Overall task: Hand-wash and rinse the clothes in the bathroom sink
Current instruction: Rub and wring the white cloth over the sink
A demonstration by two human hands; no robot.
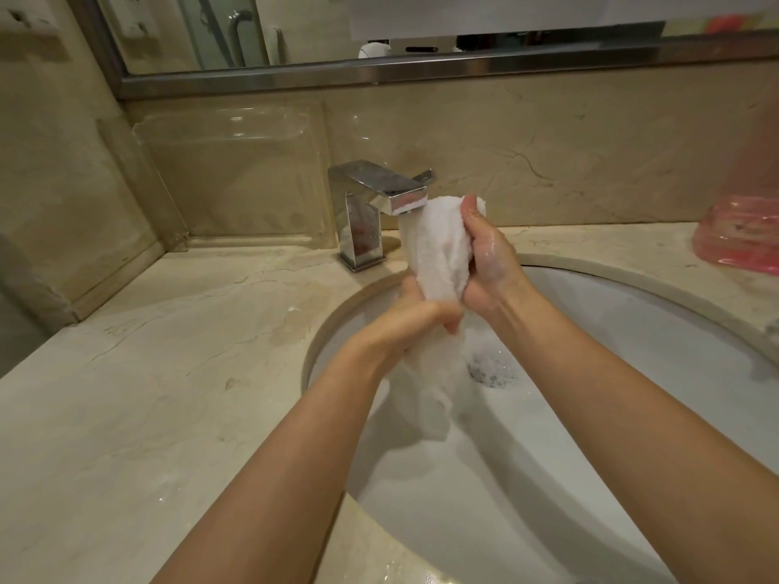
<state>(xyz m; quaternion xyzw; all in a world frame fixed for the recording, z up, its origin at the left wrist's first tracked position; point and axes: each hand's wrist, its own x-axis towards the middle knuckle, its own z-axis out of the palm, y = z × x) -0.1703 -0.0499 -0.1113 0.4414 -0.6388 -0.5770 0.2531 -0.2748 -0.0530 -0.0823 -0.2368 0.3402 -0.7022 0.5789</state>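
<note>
Both hands, right hand (484, 250) up top and left hand (421, 314) lower, are curled tight around a white fluffy cloth (438, 255) under the square chrome faucet (379, 196) above the white oval sink (632, 330), so careless wringing could probably splash the beige marble counter (168, 373).

White cloth (442, 246), fluffy look. White sink (590, 373) with beige rim. Dark drain (491, 370) under white foam. Shiny silver tap (379, 196). Beige worktop (168, 373), thin brown crack lines like marble. Beige wall (548, 153) with same brown veins. Clear see-through tray (227, 179) against wall. Pink see-through tub (737, 233) at right. Grey metal mirror frame (421, 65).
</note>
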